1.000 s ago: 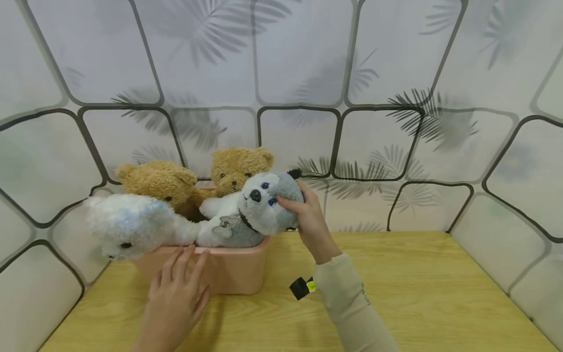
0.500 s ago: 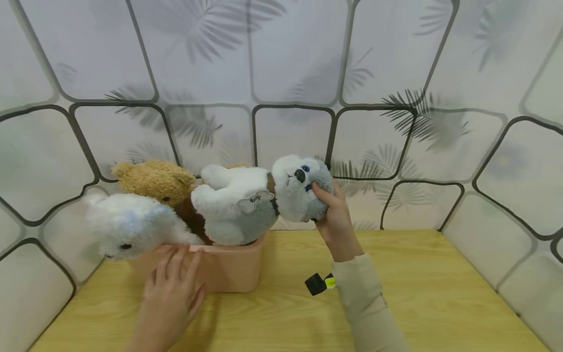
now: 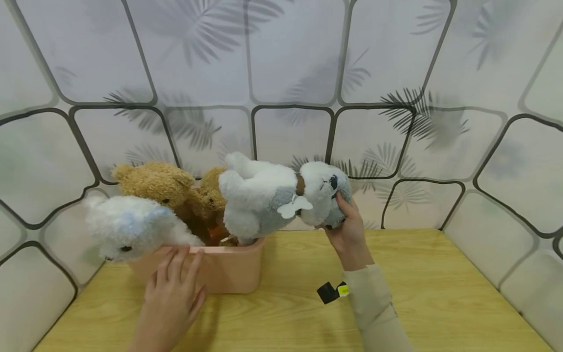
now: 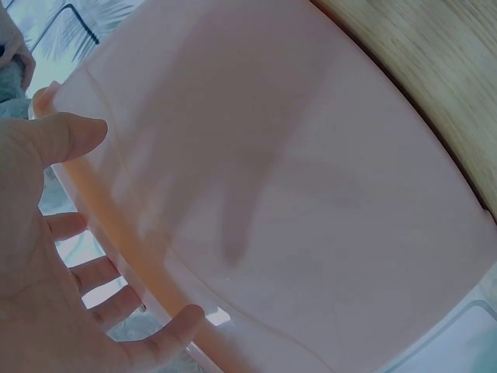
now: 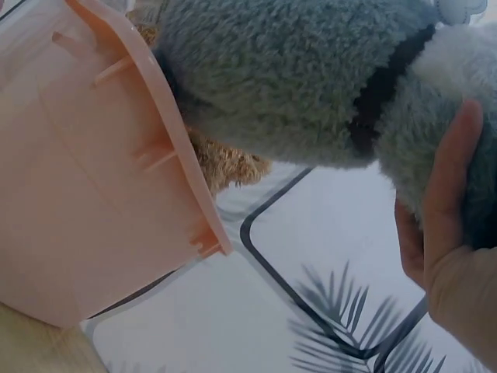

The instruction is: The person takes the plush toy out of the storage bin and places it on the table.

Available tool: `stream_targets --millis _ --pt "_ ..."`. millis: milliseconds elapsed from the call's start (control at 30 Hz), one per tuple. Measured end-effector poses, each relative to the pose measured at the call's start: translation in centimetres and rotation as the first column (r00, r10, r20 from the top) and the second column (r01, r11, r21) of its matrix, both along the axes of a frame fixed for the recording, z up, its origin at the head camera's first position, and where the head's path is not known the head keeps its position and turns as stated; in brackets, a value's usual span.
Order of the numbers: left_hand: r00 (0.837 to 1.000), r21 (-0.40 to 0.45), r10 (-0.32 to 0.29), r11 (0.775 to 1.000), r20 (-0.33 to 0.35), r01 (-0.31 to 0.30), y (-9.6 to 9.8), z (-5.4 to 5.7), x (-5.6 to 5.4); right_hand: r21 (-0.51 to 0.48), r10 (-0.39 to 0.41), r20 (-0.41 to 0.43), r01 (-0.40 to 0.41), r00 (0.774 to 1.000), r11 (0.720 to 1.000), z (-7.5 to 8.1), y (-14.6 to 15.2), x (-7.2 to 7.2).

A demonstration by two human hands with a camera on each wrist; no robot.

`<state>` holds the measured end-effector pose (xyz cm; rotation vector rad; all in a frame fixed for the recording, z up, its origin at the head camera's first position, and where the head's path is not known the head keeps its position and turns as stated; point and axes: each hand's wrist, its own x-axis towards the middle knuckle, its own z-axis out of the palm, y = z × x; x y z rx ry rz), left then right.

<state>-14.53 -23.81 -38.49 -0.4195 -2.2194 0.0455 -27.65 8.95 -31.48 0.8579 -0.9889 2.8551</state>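
Observation:
My right hand (image 3: 349,234) grips a grey-and-white plush husky (image 3: 264,195) by its head, thumb across the face. The husky lies on its side in the air, with a brown collar and a white bone-shaped tag (image 3: 294,207). Its rear end overlaps the right end of a pink plastic bin (image 3: 233,269). In the right wrist view its grey back (image 5: 272,85) passes close by the bin's rim (image 5: 167,97). My left hand (image 3: 169,288) rests its fingers on the bin's front rim, thumb (image 4: 74,136) held apart from the wall.
In the bin sit two brown teddy bears, one at left (image 3: 154,183) and one partly behind the husky (image 3: 211,195), and a white plush animal (image 3: 132,227) leaning over the left rim. A small black object (image 3: 327,292) with a yellow label appears beside the right sleeve, over the wooden table (image 3: 440,293).
My right hand has pulled the husky up and to the right, mostly out of the bin. Its body and legs now show. My left hand stays on the rim.

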Motion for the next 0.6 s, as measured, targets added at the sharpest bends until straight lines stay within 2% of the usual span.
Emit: stream_targets --millis 133,300,400,600 --pt "1.000 0.000 -0.003 1.000 0.000 0.003 0.0 0.0 0.0 -0.065 0.080 -0.029 -0.082 0.996 0.995 -0.7 0.9 -0.1" --pt "1.000 0.002 -0.006 1.000 -0.008 0.006 -0.1 0.0 0.0 -0.118 0.120 -0.044 -0.125 0.992 0.985 -1.0 1.8 -0.5" --pt "1.000 0.002 -0.010 1.000 -0.017 0.010 0.0 0.0 0.0 -0.162 0.127 -0.019 -0.128 0.992 0.978 -1.2 2.2 -0.6" --pt "1.000 0.007 -0.012 1.000 -0.025 0.013 0.1 -0.1 -0.1 -0.223 0.131 0.082 -0.110 0.988 0.969 -1.8 2.9 -0.4"
